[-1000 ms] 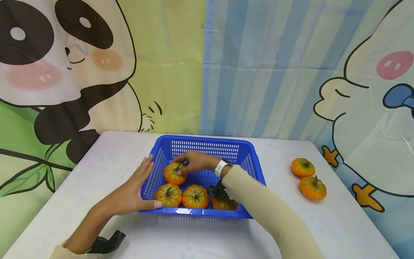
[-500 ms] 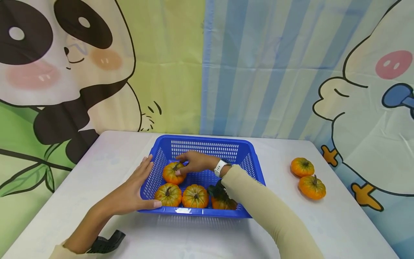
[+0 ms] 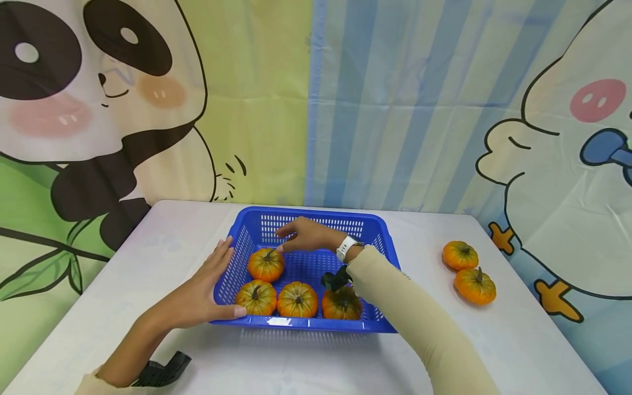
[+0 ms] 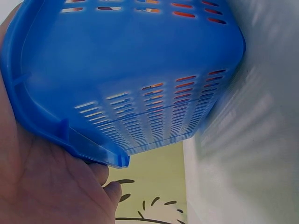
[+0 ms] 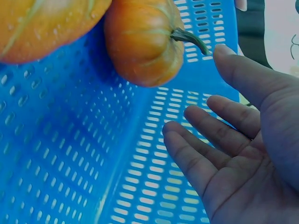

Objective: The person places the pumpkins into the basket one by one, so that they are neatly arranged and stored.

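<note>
A blue plastic basket (image 3: 311,323) stands on the table with several small orange pumpkins inside. My left hand (image 3: 199,291) lies along the basket's left rim, fingers extended and thumb at the front corner. In the left wrist view, the palm (image 4: 56,186) is against the rim from outside. My right hand (image 3: 311,235) hovers inside the basket, fingers spread and holding nothing. Just left of it sits the back-left pumpkin (image 3: 266,265). Seen from the right wrist, the thumb is close to that pumpkin's stem (image 5: 190,39). Three pumpkins line the front, including the middle one (image 3: 298,299).
Two more pumpkins, a rear one (image 3: 460,255) and a front one (image 3: 475,286), sit on the white table (image 3: 424,351) to the right of the basket. A printed cartoon curtain (image 3: 395,109) hangs behind the table.
My right hand has let go of the back-left pumpkin and moved up and to the right. That pumpkin stays in the basket. The left hand keeps its place on the rim.
</note>
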`<control>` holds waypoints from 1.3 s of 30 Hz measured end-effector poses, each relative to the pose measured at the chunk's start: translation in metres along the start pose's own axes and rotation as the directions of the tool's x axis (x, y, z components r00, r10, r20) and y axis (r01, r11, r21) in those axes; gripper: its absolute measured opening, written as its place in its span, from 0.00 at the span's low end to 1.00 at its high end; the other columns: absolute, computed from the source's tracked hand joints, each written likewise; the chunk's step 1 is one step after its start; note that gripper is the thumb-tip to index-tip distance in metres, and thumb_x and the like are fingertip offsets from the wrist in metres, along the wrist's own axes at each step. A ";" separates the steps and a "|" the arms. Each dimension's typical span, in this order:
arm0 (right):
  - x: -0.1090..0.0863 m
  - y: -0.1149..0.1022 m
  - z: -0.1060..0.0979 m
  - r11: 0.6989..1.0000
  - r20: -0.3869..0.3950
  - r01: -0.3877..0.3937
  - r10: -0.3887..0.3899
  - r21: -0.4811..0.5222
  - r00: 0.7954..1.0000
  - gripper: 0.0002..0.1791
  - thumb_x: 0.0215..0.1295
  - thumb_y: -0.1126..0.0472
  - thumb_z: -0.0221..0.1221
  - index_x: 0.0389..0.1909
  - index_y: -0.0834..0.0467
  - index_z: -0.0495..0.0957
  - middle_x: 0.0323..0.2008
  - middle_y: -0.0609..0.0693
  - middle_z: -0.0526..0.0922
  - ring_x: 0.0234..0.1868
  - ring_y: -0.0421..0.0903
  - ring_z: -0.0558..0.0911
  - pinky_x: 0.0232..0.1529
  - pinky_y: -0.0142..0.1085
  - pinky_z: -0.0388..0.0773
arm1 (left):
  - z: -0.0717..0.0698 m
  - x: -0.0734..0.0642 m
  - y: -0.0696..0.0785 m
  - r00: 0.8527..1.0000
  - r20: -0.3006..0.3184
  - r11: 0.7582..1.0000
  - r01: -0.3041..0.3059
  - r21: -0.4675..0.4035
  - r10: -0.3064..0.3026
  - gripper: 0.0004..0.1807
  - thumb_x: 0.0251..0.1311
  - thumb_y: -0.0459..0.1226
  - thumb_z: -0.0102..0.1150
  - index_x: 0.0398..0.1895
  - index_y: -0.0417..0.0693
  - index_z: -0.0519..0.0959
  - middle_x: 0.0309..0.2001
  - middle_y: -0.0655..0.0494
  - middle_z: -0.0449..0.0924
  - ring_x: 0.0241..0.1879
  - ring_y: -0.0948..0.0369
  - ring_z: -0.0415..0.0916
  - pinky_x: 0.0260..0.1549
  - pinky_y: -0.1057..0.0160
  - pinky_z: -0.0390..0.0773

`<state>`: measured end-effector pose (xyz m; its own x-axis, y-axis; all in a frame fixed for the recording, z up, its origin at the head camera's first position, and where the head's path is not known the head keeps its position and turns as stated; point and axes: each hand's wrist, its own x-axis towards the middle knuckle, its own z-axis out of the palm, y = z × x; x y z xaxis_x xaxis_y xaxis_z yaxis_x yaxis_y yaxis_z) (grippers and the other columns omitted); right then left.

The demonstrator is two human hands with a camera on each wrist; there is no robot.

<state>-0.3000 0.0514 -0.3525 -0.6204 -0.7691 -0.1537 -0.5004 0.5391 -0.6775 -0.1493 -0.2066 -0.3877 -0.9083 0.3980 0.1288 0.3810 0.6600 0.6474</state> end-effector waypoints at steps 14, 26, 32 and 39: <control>-0.013 0.000 -0.015 0.999 -0.036 0.037 -0.037 -0.002 0.999 0.28 0.69 0.55 0.60 0.65 0.64 0.71 0.61 0.57 0.75 0.58 0.48 0.78 0.53 0.33 0.77 | 0.002 0.001 -0.003 1.000 -0.004 1.000 0.002 -0.009 -0.002 0.64 0.47 0.55 0.71 0.77 0.41 0.40 0.78 0.52 0.26 0.75 0.46 0.26 0.60 0.26 0.45; -0.032 0.001 -0.032 0.999 -0.175 0.051 -0.048 0.014 0.983 0.23 0.71 0.56 0.58 0.62 0.61 0.75 0.59 0.53 0.78 0.58 0.46 0.78 0.55 0.37 0.76 | 0.002 0.001 -0.001 1.000 -0.009 1.000 0.006 -0.004 -0.007 0.65 0.46 0.55 0.71 0.77 0.41 0.40 0.78 0.51 0.27 0.75 0.46 0.26 0.60 0.26 0.45; -0.043 0.009 -0.041 0.997 -0.257 0.050 -0.032 0.065 0.966 0.22 0.71 0.54 0.57 0.61 0.60 0.76 0.60 0.50 0.77 0.56 0.43 0.78 0.54 0.38 0.77 | 0.002 0.001 -0.002 1.000 -0.010 1.000 -0.003 -0.009 0.003 0.65 0.46 0.55 0.71 0.77 0.40 0.40 0.78 0.52 0.27 0.75 0.48 0.25 0.60 0.27 0.45; -0.061 0.016 -0.049 0.993 -0.293 0.034 0.000 0.112 0.956 0.24 0.71 0.51 0.57 0.62 0.58 0.76 0.57 0.53 0.80 0.55 0.43 0.79 0.56 0.43 0.75 | 0.001 0.001 -0.002 1.000 -0.002 1.000 0.009 -0.007 -0.009 0.64 0.46 0.55 0.70 0.77 0.40 0.40 0.78 0.53 0.26 0.75 0.48 0.25 0.60 0.27 0.45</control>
<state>-0.3001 0.1237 -0.3191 -0.7702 -0.6346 0.0639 -0.4506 0.4705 -0.7587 -0.1507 -0.2064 -0.3897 -0.9120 0.3910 0.1241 0.3716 0.6594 0.6535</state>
